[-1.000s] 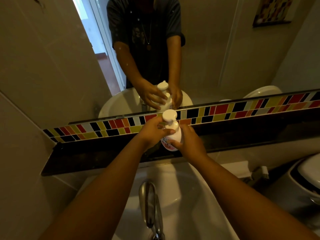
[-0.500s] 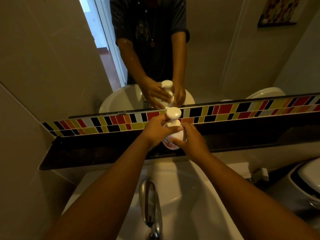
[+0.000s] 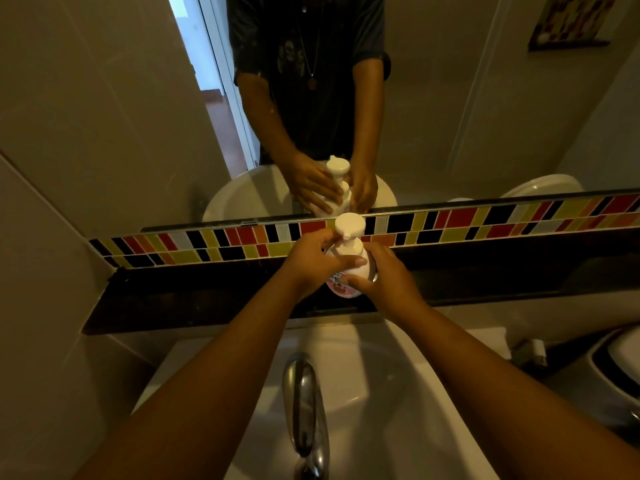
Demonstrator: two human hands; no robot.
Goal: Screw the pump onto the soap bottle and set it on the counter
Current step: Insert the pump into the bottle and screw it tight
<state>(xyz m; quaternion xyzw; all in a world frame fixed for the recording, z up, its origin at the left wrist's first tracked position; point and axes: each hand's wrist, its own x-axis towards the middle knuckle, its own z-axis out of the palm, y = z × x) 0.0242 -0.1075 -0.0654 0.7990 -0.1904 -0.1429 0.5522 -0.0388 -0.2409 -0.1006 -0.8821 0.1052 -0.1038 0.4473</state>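
White soap bottle (image 3: 349,271) over dark counter (image 3: 207,292) | left hand (image 3: 311,261), right hand (image 3: 388,282) grip it | faucet (image 3: 304,410) below

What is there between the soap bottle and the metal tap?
In the head view, between the soap bottle and the tap lie the dark counter front and the white sink rim.

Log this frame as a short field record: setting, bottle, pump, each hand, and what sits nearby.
setting: bathroom, dark ledge under a mirror
soap bottle: upright at the ledge, held by both hands
pump: on top of the bottle, white
left hand: wrapped around the bottle's neck
right hand: holding the bottle's lower body
nearby: white sink, metal faucet, coloured tile strip
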